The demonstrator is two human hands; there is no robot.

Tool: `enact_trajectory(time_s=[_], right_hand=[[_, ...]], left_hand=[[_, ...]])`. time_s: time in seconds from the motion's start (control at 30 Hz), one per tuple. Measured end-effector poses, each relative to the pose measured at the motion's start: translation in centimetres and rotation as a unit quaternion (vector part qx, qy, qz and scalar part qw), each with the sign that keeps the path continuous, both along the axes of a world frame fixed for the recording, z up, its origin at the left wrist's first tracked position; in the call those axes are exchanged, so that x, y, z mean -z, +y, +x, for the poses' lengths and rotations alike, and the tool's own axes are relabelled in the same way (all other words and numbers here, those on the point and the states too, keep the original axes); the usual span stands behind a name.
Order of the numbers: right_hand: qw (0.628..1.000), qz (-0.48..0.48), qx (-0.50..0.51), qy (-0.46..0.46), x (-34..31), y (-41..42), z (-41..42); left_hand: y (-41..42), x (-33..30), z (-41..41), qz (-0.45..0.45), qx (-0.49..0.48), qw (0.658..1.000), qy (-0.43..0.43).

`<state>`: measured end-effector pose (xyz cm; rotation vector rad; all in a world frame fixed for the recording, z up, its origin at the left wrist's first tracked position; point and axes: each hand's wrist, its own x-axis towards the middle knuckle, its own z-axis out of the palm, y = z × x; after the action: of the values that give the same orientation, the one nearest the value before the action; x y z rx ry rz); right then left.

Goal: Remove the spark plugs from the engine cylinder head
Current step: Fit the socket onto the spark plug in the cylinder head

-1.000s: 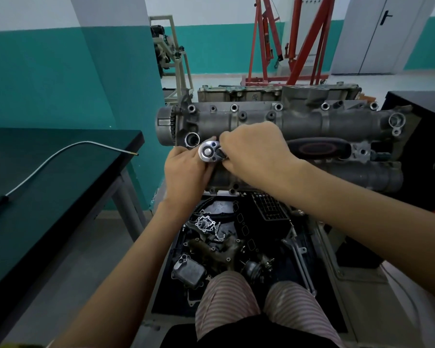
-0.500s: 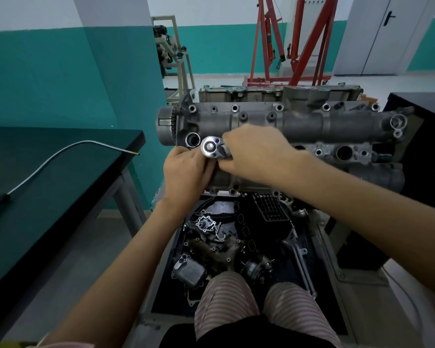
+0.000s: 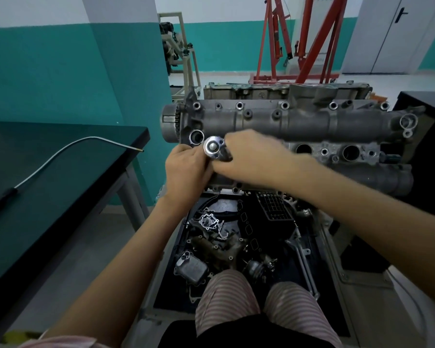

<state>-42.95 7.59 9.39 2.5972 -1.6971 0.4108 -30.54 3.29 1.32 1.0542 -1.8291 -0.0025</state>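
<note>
At cylinder head point(image 3: 299, 126) edge, hands seemingly grip ratchet point(image 3: 213, 147).

A dark green table point(image 3: 48, 187) stands at left, carrying a flexible metal hose point(image 3: 68, 150) with a black handle. A red engine hoist point(image 3: 304, 43) stands at the rear beside a grey door point(image 3: 397, 33). A black tray point(image 3: 239, 249) below holds loose engine parts, including an oil cooler point(image 3: 191, 268).
</note>
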Motion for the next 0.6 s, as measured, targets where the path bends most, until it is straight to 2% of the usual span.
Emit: enact_trajectory(time_s=[0.03, 0.1, 0.13, 0.17, 0.2, 0.23, 0.27, 0.3, 0.33, 0.37, 0.4, 0.43, 0.47, 0.5, 0.53, 0.6], right_hand=[[0.996, -0.052, -0.002, 0.069, -0.8, -0.4, -0.5], [0.990, -0.061, -0.032, 0.121, -1.5, -0.8, -0.7], [0.994, -0.022, -0.051, 0.092, -1.4, -0.8, -0.5], [0.997, 0.042, -0.063, 0.021, -0.9, -0.6, -0.3], [0.986, 0.122, -0.061, -0.099, -0.2, -0.1, 0.0], [0.945, 0.218, -0.045, -0.240, 0.4, 0.5, 0.3], [0.880, 0.312, -0.030, -0.356, 0.9, 1.3, 0.8], [0.808, 0.387, -0.032, -0.444, 1.4, 1.8, 1.3], [0.760, 0.421, -0.041, -0.493, 2.0, 2.0, 1.8], [0.757, 0.417, -0.043, -0.501, 2.4, 1.8, 2.0], [0.817, 0.362, -0.042, -0.447, 2.4, 1.4, 1.9], [0.899, 0.271, -0.040, -0.341, 2.1, 0.8, 1.5], [0.962, 0.172, -0.044, -0.208, 1.3, 0.3, 0.9], [0.991, 0.089, -0.044, -0.089, 0.4, -0.2, 0.2], [0.998, 0.034, -0.044, 0.000, -0.4, -0.6, -0.4], [0.996, -0.015, -0.049, 0.076, -1.1, -1.2, -0.8]], left_hand=[[-0.1, -0.3, 0.1, -0.015, -0.013, 1.000, -0.006], [0.1, -0.2, -0.1, -0.096, -0.090, 0.989, -0.073], [0.0, 0.0, 0.0, -0.139, -0.118, 0.980, -0.081], [0.2, 0.1, 0.1, -0.141, -0.114, 0.979, -0.096], [0.0, 0.1, 0.3, -0.159, -0.101, 0.978, -0.092], [0.1, 0.0, 0.2, -0.164, -0.095, 0.979, -0.079], [0.4, 0.1, 0.0, -0.134, -0.079, 0.986, -0.059], [0.6, 0.0, 0.1, -0.102, -0.058, 0.992, -0.039], [0.8, -0.2, 0.2, -0.070, -0.035, 0.997, 0.006], [0.9, -0.4, 0.4, -0.027, -0.019, 0.999, 0.039], [1.0, -0.5, 0.5, -0.014, -0.025, 0.999, 0.032], [0.9, -0.4, 0.5, -0.030, -0.043, 0.998, -0.020], [0.4, 0.0, 0.5, -0.078, -0.069, 0.992, -0.073], [0.3, -0.2, 0.4, -0.116, -0.094, 0.983, -0.106], [0.1, -0.3, 0.2, -0.147, -0.110, 0.977, -0.108], [-0.1, -0.1, 0.1, -0.185, -0.124, 0.970, -0.100]])
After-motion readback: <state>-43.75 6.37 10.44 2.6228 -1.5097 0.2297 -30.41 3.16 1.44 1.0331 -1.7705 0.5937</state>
